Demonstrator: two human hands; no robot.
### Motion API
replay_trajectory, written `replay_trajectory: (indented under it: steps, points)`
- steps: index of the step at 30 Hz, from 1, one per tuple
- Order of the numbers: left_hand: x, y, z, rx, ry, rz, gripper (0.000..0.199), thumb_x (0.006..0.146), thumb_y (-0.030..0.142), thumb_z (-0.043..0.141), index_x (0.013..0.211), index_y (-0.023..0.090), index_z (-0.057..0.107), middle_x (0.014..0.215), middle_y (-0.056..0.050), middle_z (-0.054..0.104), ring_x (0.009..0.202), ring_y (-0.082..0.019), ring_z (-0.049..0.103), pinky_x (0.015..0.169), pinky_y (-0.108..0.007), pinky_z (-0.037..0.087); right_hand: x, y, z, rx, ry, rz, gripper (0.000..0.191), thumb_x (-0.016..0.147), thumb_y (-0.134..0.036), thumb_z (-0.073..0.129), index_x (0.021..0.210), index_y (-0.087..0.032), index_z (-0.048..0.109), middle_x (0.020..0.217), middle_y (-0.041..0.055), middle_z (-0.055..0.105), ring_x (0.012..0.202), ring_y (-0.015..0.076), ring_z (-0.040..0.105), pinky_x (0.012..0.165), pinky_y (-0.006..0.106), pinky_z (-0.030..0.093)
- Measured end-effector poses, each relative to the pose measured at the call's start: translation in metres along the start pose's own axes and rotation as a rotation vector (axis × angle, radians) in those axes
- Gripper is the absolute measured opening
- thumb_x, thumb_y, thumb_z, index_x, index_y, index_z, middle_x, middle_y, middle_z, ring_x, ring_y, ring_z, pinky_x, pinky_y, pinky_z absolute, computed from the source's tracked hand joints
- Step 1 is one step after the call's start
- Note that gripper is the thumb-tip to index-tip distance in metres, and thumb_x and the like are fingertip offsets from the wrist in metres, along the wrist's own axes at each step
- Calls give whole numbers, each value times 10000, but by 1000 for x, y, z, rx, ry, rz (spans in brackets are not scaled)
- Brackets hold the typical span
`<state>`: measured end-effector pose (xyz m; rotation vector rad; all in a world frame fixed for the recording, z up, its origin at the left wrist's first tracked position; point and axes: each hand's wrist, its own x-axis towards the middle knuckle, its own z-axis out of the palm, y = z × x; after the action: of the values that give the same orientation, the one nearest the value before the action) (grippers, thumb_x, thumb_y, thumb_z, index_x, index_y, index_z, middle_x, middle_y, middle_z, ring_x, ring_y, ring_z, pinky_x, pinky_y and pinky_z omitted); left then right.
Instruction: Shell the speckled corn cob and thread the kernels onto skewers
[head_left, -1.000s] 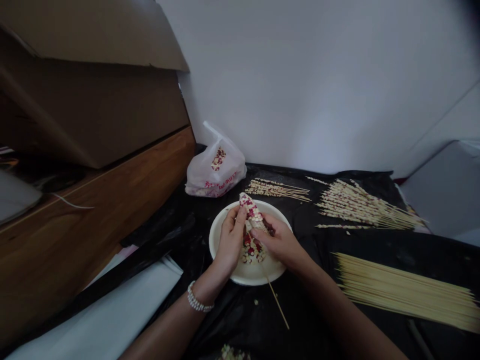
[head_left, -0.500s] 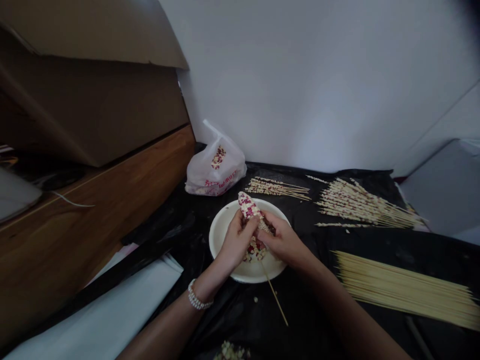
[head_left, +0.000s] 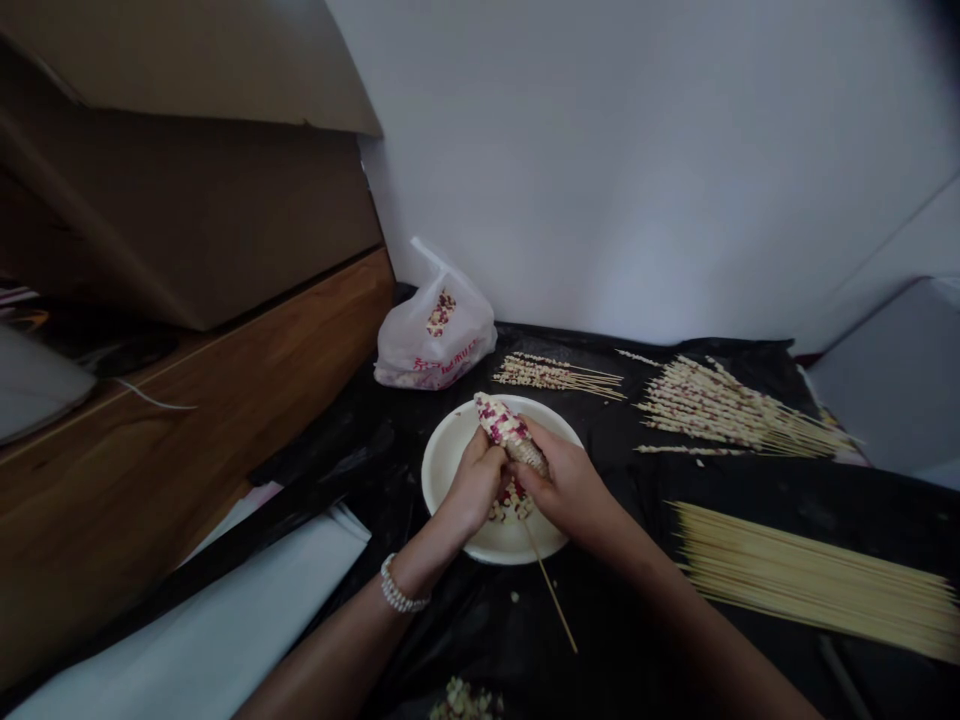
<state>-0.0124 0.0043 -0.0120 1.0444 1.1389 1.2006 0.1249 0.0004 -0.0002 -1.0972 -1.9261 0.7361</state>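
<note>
Both hands are over a white bowl (head_left: 446, 465), closed round an ear of corn (head_left: 504, 420) with white and purple kernels. The lower right part of the cob looks stripped of kernels. My left hand (head_left: 474, 485) grips it from the left, its thumb bent against the cob. On the other side, my right hand (head_left: 562, 475) wraps the stripped end, and some of its fingers are hidden. Loose kernels (head_left: 517, 502) lie in the bowl beneath the hands, with something red among them. A thin wooden skewer (head_left: 553, 590) leans out over the bowl's near rim.
Behind the bowl sits a plastic bag (head_left: 435, 345) with kernels inside. Skewers threaded with kernels (head_left: 705, 405) lie at the right, a smaller bunch (head_left: 544, 373) beside the bag. Bare skewers (head_left: 814, 580) lie nearer. A cardboard box (head_left: 187, 200) stands left.
The ear of corn has turned in my hands, so more of its stripped side shows and its tip points further left. My left thumb has drawn back and bent. The skewer stays in place.
</note>
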Motion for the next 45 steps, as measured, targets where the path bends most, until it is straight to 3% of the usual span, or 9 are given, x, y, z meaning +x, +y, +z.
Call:
replay_trajectory:
  steps: [3,7,15,24,28,31,35,39,45]
  points:
    - [-1,6,3,-91,-32,-99,326,706,192,497,1031,197,515,559,73,440,389,-75,307,416,-223,211,3,-4,-8,18,-29,19,549,821,-202,572,1370,-210,544,1343,125,652,1237,324,594,1092,531,419]
    - [-3,8,2,-119,-128,-38,244,739,252,535,978,207,509,505,95,374,379,-68,264,409,-222,160,4,-7,-14,73,-45,51,527,825,-196,565,1351,-221,560,1281,106,691,1202,307,620,1083,509,428]
    - [-2,3,0,-114,-109,-8,277,835,366,550,1064,210,550,600,62,472,430,-79,346,431,-226,246,3,-4,-9,-6,-3,48,566,824,-251,548,1378,-138,527,1353,183,636,1237,336,602,1086,530,433]
    - [-1,3,3,-75,-8,-82,176,766,230,511,937,195,532,597,56,482,427,-80,363,422,-218,238,-2,-4,6,-95,64,-23,591,821,-204,504,1411,-177,480,1272,167,680,1204,334,621,1073,552,437]
    - [-3,5,2,-72,70,-12,336,719,163,496,1044,196,574,738,10,587,523,-103,463,483,-228,344,-1,-7,5,-45,63,-33,552,836,-240,526,1385,-182,511,1277,156,683,1195,335,627,1046,528,469]
    - [-3,5,0,-126,0,-14,379,705,149,499,1075,199,561,639,45,522,457,-86,396,441,-214,288,1,-11,-2,25,42,0,519,842,-262,536,1352,-169,543,1276,154,685,1189,329,631,1047,518,469]
    - [-2,5,-1,-199,-143,5,206,815,280,560,1003,197,541,554,85,400,394,-59,277,400,-209,174,3,-11,-9,121,17,71,522,838,-262,559,1353,-174,548,1328,141,660,1222,308,611,1081,512,436]
    - [-3,7,3,-172,-84,15,329,860,487,620,976,185,564,584,74,428,427,-55,310,423,-204,225,4,-6,-9,143,14,72,528,837,-254,572,1359,-184,549,1349,140,646,1237,303,598,1097,517,416]
    - [-3,11,6,-152,-51,38,268,816,380,670,971,175,593,672,22,556,517,-88,461,482,-213,327,5,3,-7,257,-20,112,480,843,-233,599,1322,-215,588,1280,103,684,1168,289,632,1057,496,459]
